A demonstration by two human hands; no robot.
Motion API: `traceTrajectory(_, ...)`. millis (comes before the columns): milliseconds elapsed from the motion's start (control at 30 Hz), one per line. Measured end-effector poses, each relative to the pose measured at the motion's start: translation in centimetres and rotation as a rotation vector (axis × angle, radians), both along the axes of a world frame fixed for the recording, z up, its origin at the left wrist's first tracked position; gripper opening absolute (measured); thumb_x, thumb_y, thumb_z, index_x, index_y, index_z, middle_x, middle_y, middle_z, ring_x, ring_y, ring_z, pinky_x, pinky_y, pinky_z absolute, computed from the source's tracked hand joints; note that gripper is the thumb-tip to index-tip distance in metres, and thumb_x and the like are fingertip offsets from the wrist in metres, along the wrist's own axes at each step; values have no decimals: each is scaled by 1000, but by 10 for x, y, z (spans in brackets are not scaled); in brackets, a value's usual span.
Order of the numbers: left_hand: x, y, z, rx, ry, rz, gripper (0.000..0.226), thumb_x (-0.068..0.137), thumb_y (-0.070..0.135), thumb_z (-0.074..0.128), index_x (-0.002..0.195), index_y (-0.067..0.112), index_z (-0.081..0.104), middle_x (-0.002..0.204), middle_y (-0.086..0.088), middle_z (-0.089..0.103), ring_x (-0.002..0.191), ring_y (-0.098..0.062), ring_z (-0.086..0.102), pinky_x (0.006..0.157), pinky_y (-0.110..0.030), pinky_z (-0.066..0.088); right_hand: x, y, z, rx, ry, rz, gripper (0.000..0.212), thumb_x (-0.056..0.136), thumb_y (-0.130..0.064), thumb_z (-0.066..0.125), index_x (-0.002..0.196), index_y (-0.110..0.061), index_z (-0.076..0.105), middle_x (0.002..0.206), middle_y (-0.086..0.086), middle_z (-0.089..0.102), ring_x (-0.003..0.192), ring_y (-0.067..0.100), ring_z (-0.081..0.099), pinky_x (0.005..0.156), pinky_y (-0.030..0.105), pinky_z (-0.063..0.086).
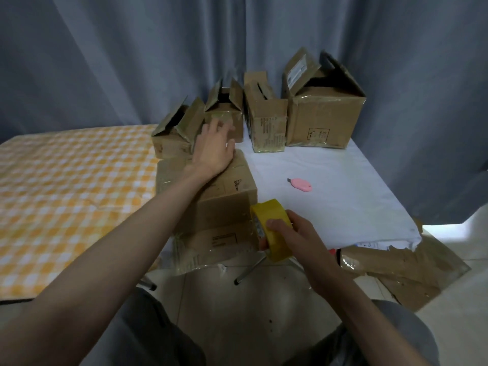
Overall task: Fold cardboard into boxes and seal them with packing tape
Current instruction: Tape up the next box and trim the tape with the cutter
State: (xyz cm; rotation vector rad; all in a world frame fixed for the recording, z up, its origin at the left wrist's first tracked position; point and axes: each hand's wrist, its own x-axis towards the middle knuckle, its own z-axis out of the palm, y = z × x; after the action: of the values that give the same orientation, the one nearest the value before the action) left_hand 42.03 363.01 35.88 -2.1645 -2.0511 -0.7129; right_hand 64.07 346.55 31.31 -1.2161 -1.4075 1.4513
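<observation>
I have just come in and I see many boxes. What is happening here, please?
A person is taping a cardboard box at the near edge of a white table. The left hand rests flat on its top, and the right hand grips a yellow tape roll beside it. Four more boxes stand behind with flaps up. A pink cutter lies untouched on the table.

White-covered table (330, 196) bears boxes (324, 120), pink cutter (301, 185).
</observation>
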Motion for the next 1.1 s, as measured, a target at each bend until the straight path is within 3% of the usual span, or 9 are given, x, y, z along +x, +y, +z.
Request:
traceTrajectory(100, 14, -51, -4, 83, -54, -237, 30, 100, 36, 49, 116, 19, 67, 124, 0, 58, 114, -15, 51, 98, -33, 43, -1, 2, -3, 10, 25, 0, 32, 84, -43, 59, 100, -16, 64, 76, 9, 75, 71, 18, 71, 71, 40, 54)
traceTrajectory(267, 11, -106, -25, -13, 88, -338, 49, 105, 40, 37, 150, 22, 41, 156, 6, 39, 141, -11, 36, 117, -27, 26, -3, 10, -2, 13, 33, -2, 34, 83, -41, 59, 100, -13, 64, 74, 9, 75, 68, 17, 70, 68, 35, 56)
traceTrajectory(500, -3, -72, -25, -97, 76, -328, 50, 107, 42, 27, 154, 25, 32, 160, 8, 31, 146, -12, 30, 120, -38, 27, -15, 39, 14, 21, 4, -37, 34, 79, -43, 62, 97, -14, 67, 78, 7, 76, 73, 20, 74, 68, 36, 59)
traceTrajectory(600, -7, -53, -19, -143, -7, -297, 52, 105, 49, 23, 152, 30, 36, 158, 13, 33, 145, -10, 32, 118, -40, 30, -21, 55, 16, -3, -46, -78, 31, 83, -44, 64, 96, -17, 69, 91, 10, 74, 93, 31, 71, 86, 49, 56)
traceTrajectory(667, -3, -47, -15, -197, -38, -256, 64, 99, 66, 21, 150, 32, 39, 158, 13, 33, 143, -13, 34, 116, -42, 31, -21, 59, 13, -21, -72, -84, 28, 86, -41, 64, 98, -16, 68, 94, 11, 74, 96, 31, 69, 89, 50, 54)
traceTrajectory(800, 13, -45, -9, -311, -36, -201, 112, 68, 99, 25, 150, 24, 39, 150, 12, 29, 132, -21, 44, 106, -47, 40, -14, 61, 1, -46, -42, -42, 32, 80, -47, 62, 96, -20, 70, 85, -3, 76, 83, 14, 72, 73, 36, 55)
traceTrajectory(933, 17, -45, -13, -340, -77, -192, 116, 64, 99, 34, 152, 23, 35, 140, 14, 24, 130, -23, 42, 107, -46, 40, 0, 80, -8, -18, -69, -216, 27, 92, -41, 51, 82, -19, 63, 92, -2, 70, 93, 18, 65, 91, 46, 54)
traceTrajectory(1033, 18, -47, -18, -347, -65, -192, 114, 66, 99, 32, 154, 27, 29, 142, 17, 23, 134, -22, 36, 108, -45, 35, 25, 114, -14, 330, -410, -292, 19, 96, -15, 54, 102, -16, 73, 107, 2, 72, 104, 20, 64, 95, 39, 50)
traceTrajectory(1100, 18, -49, -20, -341, -38, -177, 113, 68, 100, 28, 155, 28, 26, 144, 17, 23, 137, -23, 32, 109, -47, 34, 35, 139, -18, 400, -693, -234, 23, 96, -12, 57, 113, -15, 73, 124, 7, 67, 119, 25, 57, 103, 38, 42)
